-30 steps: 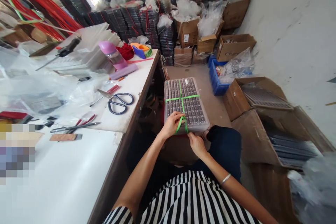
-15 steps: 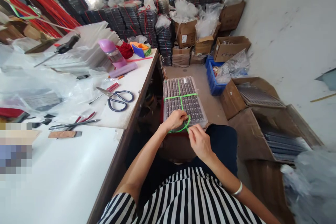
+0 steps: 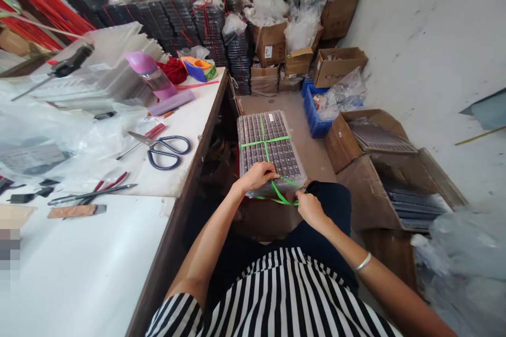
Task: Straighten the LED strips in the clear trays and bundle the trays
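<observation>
A stack of clear plastic trays (image 3: pixel 253 160) filled with rows of small dark pieces sits in front of my knees. Bright green strapping ribbon (image 3: pixel 265 141) crosses its top. My left hand (image 3: pixel 259 175) rests at the stack's near edge, its fingers pinching the ribbon there. To its right, my right hand (image 3: pixel 312 208) is closed on another length of the same ribbon, just off the near right corner. Between the two hands the ribbon forms a loose loop hanging over the near side. What lies under my fingertips is partly hidden.
On the white table (image 3: pixel 118 253) to the left lie scissors (image 3: pixel 160 150), pliers (image 3: pixel 98 189), a pink-topped bottle (image 3: pixel 152 76) and plastic sheets. Open cardboard boxes (image 3: pixel 395 189) and a blue crate (image 3: pixel 316 121) stand on the right. Tied dark stacks (image 3: pixel 209 29) line the back.
My right hand has moved right and slightly down, drawing the ribbon out into a wider loop. My left hand stays at the stack's near edge. The view has shifted slightly.
</observation>
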Demonstrator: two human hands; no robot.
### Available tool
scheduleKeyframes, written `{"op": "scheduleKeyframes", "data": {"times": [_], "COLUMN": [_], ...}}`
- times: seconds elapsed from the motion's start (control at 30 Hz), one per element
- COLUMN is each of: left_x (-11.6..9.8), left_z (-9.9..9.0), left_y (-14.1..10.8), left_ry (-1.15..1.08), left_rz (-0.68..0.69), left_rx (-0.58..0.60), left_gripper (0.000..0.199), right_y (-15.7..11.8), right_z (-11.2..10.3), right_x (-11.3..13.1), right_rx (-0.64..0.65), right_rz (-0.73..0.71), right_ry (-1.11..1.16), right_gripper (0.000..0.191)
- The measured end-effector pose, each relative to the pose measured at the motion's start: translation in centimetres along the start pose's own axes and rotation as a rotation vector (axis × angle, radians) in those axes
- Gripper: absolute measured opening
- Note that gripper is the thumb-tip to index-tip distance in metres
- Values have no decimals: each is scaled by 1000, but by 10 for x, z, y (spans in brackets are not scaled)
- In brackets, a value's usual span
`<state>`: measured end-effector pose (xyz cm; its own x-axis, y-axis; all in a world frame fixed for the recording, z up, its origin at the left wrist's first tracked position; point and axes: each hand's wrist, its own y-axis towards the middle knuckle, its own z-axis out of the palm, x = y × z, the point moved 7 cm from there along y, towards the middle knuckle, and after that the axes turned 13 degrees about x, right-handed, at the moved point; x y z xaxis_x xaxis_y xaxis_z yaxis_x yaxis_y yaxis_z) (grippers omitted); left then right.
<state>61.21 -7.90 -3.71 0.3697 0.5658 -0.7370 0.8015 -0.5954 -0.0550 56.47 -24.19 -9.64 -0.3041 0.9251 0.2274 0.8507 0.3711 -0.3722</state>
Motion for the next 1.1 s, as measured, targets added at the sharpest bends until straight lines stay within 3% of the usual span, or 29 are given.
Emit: {"op": "scheduleKeyframes", "data": {"times": [0.2,0.33,0.43,0.5,0.63,0.87,1.0,1.1], "left_x": [5,4,2,-1,-7,-8,-7,-5], "left_z": [2,5,5,5,6,13,14,13], "left_y": [-1,-3,-6,-10,-21,-30,-28,-26], "left_ry": [5,8,13,24,54,67,69,73], "left_rz": [14,51,74,84,99,71,89,93], "left_rx": [-41,-61,-73,-75,-85,-200,-213,-201], "left_gripper": [20,19,17,12,11,19,32,26], "right_y": [4,2,0,0,4,23,28,22], "right_z": [7,-9,-23,-31,-38,-48,-59,-59], "right_x": [47,56,58,59,60,67,64,61], "right_rx": [-339,-427,-463,-503,-556,-373,-287,-265], "right_rz": [-388,-573,-616,-564,-322,-2,77,79], "right_ry": [128,144,167,196,249,191,152,144], "right_gripper": [37,32,28,28,28,19,18,21]}}
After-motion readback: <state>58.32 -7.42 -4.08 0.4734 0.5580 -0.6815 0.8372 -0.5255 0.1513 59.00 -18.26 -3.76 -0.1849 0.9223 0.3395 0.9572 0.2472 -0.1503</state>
